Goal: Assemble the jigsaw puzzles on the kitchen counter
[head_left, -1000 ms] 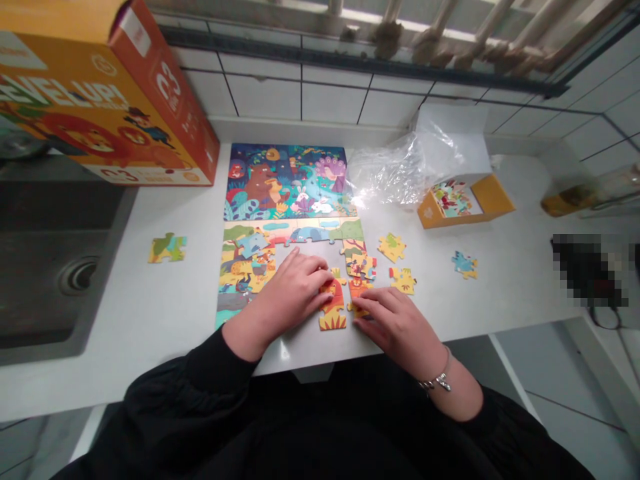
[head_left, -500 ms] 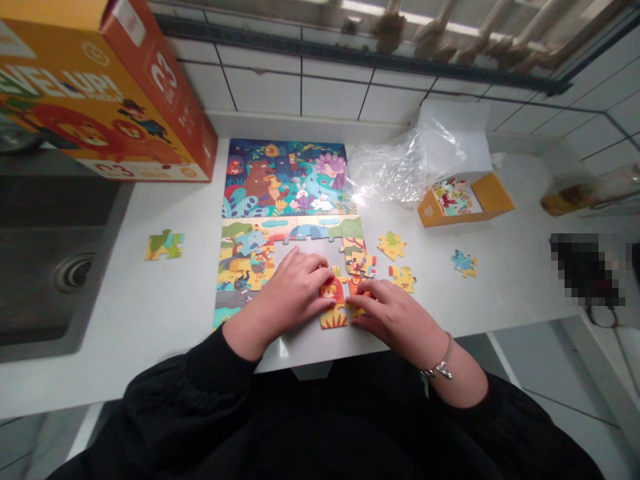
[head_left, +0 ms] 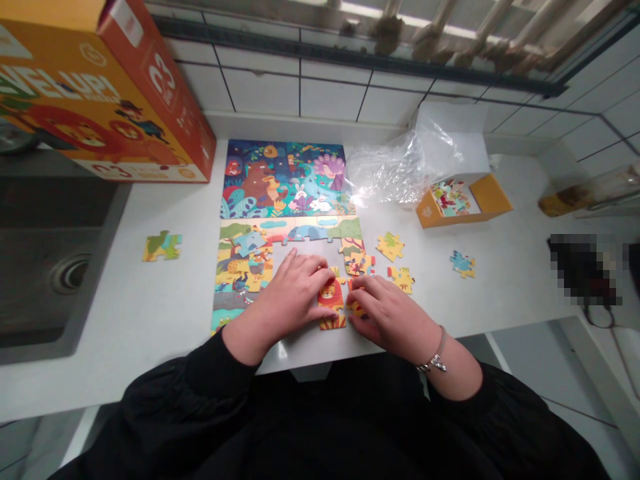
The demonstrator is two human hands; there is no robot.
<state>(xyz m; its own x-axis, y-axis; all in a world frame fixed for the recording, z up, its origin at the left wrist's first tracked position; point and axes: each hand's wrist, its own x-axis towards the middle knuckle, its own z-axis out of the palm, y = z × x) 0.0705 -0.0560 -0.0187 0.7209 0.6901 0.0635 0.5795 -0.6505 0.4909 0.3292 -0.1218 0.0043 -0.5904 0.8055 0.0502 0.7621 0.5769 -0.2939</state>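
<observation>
My left hand (head_left: 299,288) rests at the left edge of joined lion puzzle pieces (head_left: 331,293), its thumb and fingers closed on them. My right hand (head_left: 387,308) is bent over an orange puzzle piece (head_left: 356,309), which its fingers grip and mostly cover. A narrow gap separates the lion pieces from that piece. Around them lies a partly assembled daytime animal puzzle (head_left: 233,270), with bare counter showing in its middle. Above it sits an assembled night-forest puzzle (head_left: 285,179).
Loose puzzle pieces lie right of the puzzle, including a yellow-green piece (head_left: 390,246) and a blue piece (head_left: 463,264). Another green piece (head_left: 163,246) is near the sink (head_left: 103,293). A large orange box (head_left: 165,100), clear plastic wrap (head_left: 385,170) and a small open box (head_left: 463,210) stand behind.
My right hand has shifted slightly left and covers more of the orange piece. The left thumb has edged further over the lion pieces. Other pieces lie as before.
</observation>
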